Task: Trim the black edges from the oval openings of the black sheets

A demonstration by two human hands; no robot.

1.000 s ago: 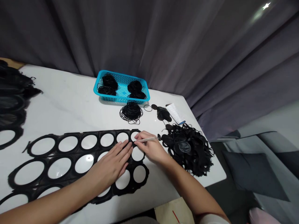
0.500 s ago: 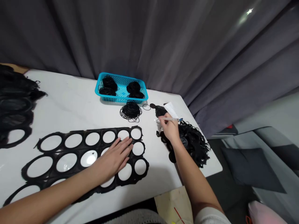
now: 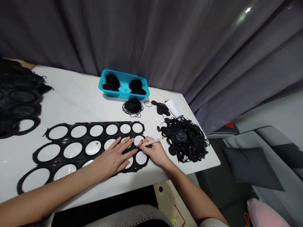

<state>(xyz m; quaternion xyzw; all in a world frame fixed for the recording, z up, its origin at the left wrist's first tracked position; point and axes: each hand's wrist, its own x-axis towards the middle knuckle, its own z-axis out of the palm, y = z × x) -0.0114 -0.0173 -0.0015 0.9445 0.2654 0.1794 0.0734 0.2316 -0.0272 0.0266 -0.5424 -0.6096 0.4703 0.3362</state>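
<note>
A black rubber-like sheet (image 3: 86,134) with rows of round holes lies flat on the white table. My left hand (image 3: 115,160) rests on it palm down, fingers spread across the holes near its right end. My right hand (image 3: 155,153) pinches a slim white pen-like tool (image 3: 152,141), its tip at the edge of a hole in the middle row. A thin dark strand curls by the tip. I cannot make out the tip itself.
Behind stands a blue basket (image 3: 124,96) holding bundles of thin black rings. In front of it lies a ring pile (image 3: 133,107). Right are black discs (image 3: 163,109), a white paper (image 3: 172,108) and a scrap heap (image 3: 189,142). More black sheets (image 3: 20,94) lie left.
My right hand went from the sheet's top row to the scrap heap and discs, then back to the middle row, tool still held. My left hand stays on the sheet, now further down it.
</note>
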